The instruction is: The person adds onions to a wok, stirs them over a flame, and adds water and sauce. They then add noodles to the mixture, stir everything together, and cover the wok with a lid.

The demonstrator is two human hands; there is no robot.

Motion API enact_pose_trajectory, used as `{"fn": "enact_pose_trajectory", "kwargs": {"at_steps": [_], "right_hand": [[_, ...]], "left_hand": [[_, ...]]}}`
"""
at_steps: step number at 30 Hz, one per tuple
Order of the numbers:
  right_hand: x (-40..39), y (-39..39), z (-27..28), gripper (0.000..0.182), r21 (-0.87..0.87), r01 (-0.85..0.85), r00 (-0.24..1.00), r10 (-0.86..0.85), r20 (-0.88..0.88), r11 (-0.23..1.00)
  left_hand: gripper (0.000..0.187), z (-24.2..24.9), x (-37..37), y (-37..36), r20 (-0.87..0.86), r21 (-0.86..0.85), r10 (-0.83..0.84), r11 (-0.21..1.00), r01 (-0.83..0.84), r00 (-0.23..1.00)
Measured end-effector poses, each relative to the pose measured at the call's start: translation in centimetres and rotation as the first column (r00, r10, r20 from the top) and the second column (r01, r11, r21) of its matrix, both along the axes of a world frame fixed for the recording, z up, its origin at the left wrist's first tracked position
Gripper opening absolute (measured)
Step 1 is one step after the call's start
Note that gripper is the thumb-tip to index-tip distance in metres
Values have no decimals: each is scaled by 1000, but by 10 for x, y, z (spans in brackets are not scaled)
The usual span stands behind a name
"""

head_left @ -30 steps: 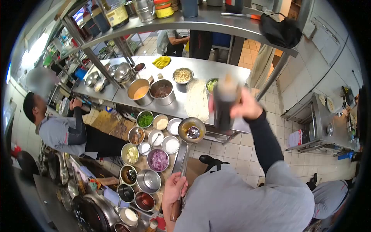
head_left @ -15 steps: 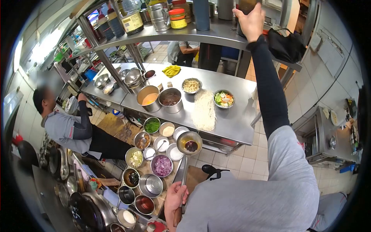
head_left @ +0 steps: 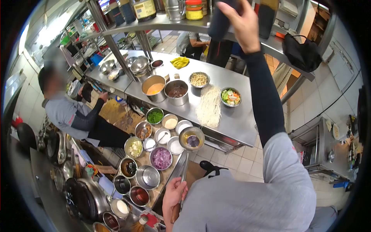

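My left hand [head_left: 176,194] is closed around the handle of a long metal ladle. The ladle's wide bowl [head_left: 192,139] has dark liquid in it and sits over the cart's edge, beside a bowl of white powder [head_left: 176,145]. Up at the shelf, my right hand [head_left: 244,27] grips a dark bottle [head_left: 221,23], tilted in front of the shelf edge; its top is out of frame. Just right of that hand stands a bottle with brown and dark parts [head_left: 267,19].
Several bowls crowd the cart, including chopped red onion [head_left: 160,158] and green herbs [head_left: 154,116]. Noodles [head_left: 209,106], a vegetable bowl [head_left: 230,96] and sauce pots [head_left: 176,92] occupy the steel counter [head_left: 239,120]. A co-worker [head_left: 71,112] stands at left; another person is behind the counter.
My right hand has moved left from the brown bottle and now holds the dark bottle, which has shifted off the shelf. My left hand keeps the ladle. The view has turned slightly.
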State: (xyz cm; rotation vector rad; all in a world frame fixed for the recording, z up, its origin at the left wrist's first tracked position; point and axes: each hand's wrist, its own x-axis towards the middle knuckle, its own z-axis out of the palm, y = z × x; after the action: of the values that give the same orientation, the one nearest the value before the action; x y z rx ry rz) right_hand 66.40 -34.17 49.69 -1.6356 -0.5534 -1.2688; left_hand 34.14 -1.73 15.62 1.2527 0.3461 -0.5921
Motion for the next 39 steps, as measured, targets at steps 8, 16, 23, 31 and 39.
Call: {"fn": "enact_pose_trajectory", "kwargs": {"at_steps": [8,16,23,31,39], "right_hand": [[-102,-55,-195,83,631,-668,-104,790,-604,394],[-80,-24,-342,59,-244,-924,64,-510,-858,294],[-78,-14,-286,57,-293,-920,96,-576,-812,260],[-80,-24,-362,63,-283,-891,67,-513,-856,355],[-161,-35,-373,50,488,-479,-193,455,-869,730]], "left_hand": [[38,13,10,-4,-6,39,-28,999,28,1000],[28,19,10,-12,-26,123,-96,988,98,995],[31,12,3,-12,-51,156,-107,981,114,993],[32,18,5,-9,-38,144,-106,983,110,994],[35,24,16,-10,-20,90,-42,995,43,999]]}}
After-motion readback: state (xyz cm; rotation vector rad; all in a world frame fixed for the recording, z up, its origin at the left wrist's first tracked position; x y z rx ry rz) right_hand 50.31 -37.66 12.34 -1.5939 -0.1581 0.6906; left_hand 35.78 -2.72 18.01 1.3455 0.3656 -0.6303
